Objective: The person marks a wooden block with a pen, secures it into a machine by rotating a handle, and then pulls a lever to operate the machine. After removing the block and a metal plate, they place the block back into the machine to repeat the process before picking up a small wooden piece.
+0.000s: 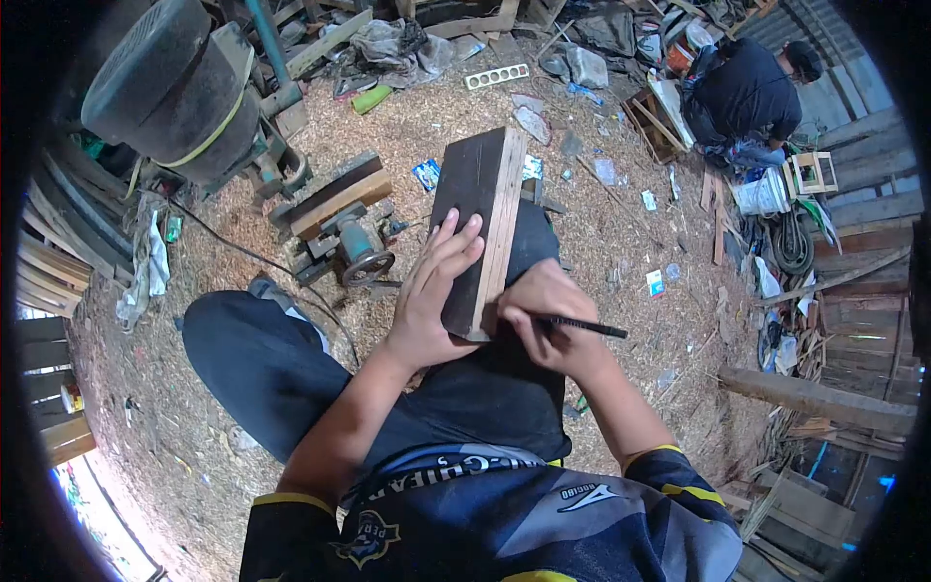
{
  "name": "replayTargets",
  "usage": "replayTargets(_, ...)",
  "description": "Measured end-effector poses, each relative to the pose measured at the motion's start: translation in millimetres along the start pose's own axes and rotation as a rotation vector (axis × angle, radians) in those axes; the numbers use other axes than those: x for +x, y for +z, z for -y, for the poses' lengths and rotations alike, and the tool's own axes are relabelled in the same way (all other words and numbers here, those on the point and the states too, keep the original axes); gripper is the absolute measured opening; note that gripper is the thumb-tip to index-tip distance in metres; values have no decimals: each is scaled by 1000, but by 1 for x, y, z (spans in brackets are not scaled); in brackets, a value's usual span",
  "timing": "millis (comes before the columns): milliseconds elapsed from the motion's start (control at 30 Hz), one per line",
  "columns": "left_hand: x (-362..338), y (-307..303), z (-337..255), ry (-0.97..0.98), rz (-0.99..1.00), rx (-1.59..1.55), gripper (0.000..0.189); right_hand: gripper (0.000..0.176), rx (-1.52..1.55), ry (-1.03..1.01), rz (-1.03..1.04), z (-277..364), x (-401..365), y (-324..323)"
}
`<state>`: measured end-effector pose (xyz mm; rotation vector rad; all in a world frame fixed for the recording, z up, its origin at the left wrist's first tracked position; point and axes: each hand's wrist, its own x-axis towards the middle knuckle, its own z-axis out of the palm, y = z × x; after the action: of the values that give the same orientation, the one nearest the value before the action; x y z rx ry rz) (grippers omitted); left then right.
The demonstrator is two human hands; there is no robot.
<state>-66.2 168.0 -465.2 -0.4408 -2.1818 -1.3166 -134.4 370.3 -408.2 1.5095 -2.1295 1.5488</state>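
Observation:
A long wooden block (pixel 492 223) rests on my right thigh, tilted, with a dark broad face and a pale, grainy narrow side. My left hand (pixel 436 286) grips it near its lower end, fingers laid over the dark face and the thumb at the bottom edge. A black pen (pixel 599 328) is pinched in my right hand (pixel 553 315), which is up against the block's pale side near the lower end. The pen's tip is hidden by my fingers.
A bench machine with a handwheel (pixel 367 267) and timber on top stands ahead-left, beside a large dark drum (pixel 160 92). A cable (pixel 223 238) crosses the shavings-covered ground. Another person (pixel 747 102) crouches far right near a white bucket (pixel 761 194). A thick beam (pixel 819 400) lies right.

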Motion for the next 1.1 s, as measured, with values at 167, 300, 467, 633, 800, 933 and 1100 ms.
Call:
replayTargets(167,5,-9,-4,-16,24,-4,89,11,-63,38,-5,0,6,-2)
replayTargets(300,4,-14,-3,-32,39,8,90,15,79,-82,132,9,-5,1)
replayTargets(467,3,-16,0,-26,50,-14,91,20,-81,-46,135,2,5,-9)
replayTargets(633,6,-21,1,-26,67,-20,92,14,-13,-103,189,11,-1,-1)
replayTargets(800,5,-17,2,-22,65,-23,92,13,6,-119,139,3,5,-2)
replayTargets(933,5,-19,2,-32,69,-30,92,18,39,-122,174,5,4,-1)
replayTargets(1100,6,-19,3,-26,73,-46,92,24,60,-134,204,6,6,-3)
